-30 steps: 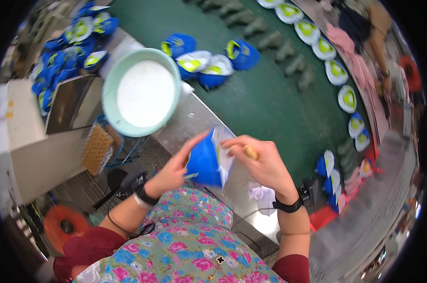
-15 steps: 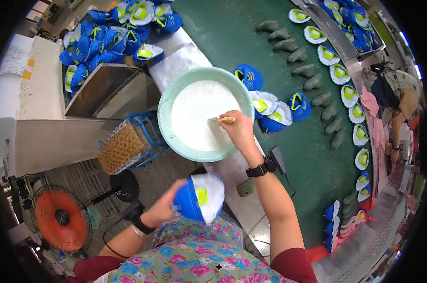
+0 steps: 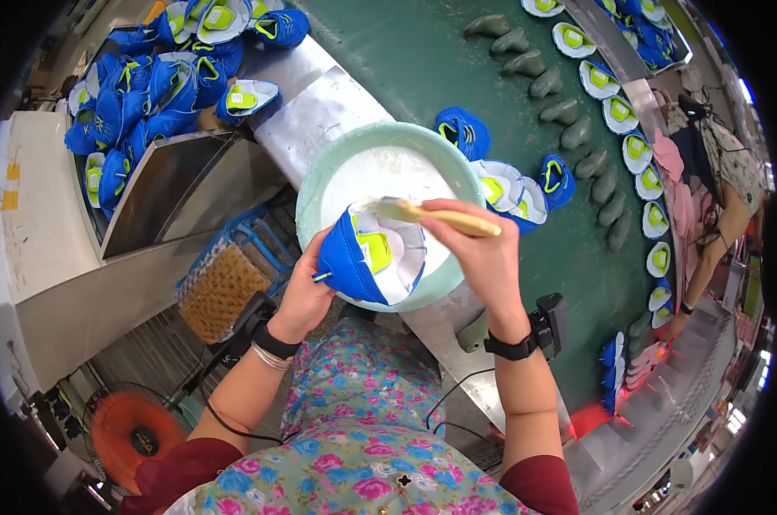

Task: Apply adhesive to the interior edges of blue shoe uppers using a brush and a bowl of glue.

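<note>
My left hand (image 3: 304, 290) grips a blue shoe upper (image 3: 341, 264) by its side, with the white underside and a yellow-green patch facing up. In my right hand (image 3: 485, 251) is a brush (image 3: 461, 221) with a wooden handle. Its bristle end lies at the upper's far white edge, apparently touching it. Both are over the near part of a pale green basin (image 3: 314, 184), which holds white liquid (image 3: 387, 176). Beyond the basin's right side, more blue uppers (image 3: 558, 182) lie on the green table surface.
A pile of blue uppers (image 3: 148, 94) fills a metal-sided bin at the left. Dark foot-shaped forms (image 3: 546, 83) and a row of uppers (image 3: 620, 113) line the table's right. A blue-framed stool (image 3: 225, 279) and orange fan (image 3: 135, 433) stand left. Another person's arm (image 3: 725, 227) is at far right.
My right hand has lifted the brush out of the white liquid and brought it to the upper. My left hand has raised the upper from near my lap to the basin's near edge.
</note>
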